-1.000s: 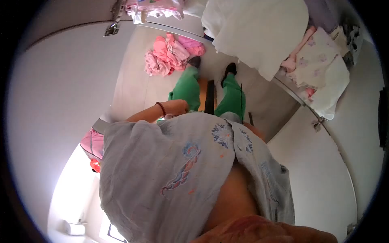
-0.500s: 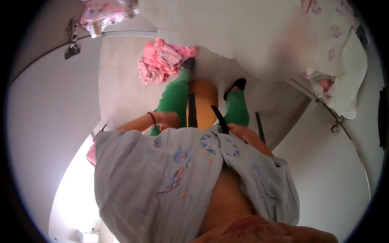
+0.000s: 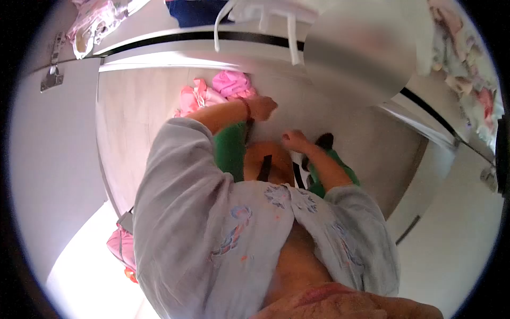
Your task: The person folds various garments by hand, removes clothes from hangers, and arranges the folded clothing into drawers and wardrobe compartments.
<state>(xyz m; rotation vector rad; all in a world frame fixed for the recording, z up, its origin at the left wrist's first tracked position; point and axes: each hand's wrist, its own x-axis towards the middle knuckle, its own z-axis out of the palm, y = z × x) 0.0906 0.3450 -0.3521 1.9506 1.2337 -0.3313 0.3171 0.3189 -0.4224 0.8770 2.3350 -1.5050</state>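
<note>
My left hand [image 3: 262,108], with a dark red bead bracelet at the wrist, is raised before my body with its fingers curled in. Just beyond it on the floor lies a heap of pink clothes [image 3: 232,84]. My right hand [image 3: 293,140] is also closed, a little lower and to the right, above an orange-brown seat [image 3: 270,159] between my green-trousered legs. Nothing shows in either hand, and the two are apart. White cloth with hanging straps [image 3: 271,13] lies at the top edge, beyond both hands.
Dark blue cloth [image 3: 195,13] and patterned pink clothing [image 3: 95,24] lie on the surface at the top. More light clothes [image 3: 462,58] are at the upper right. White doors [image 3: 66,154] with metal hinges stand on both sides. A pink bag [image 3: 121,247] is at lower left.
Both hands have come up and forward from near my waist. The large white cloth now shows less, and dark blue cloth and white straps have come into view.
</note>
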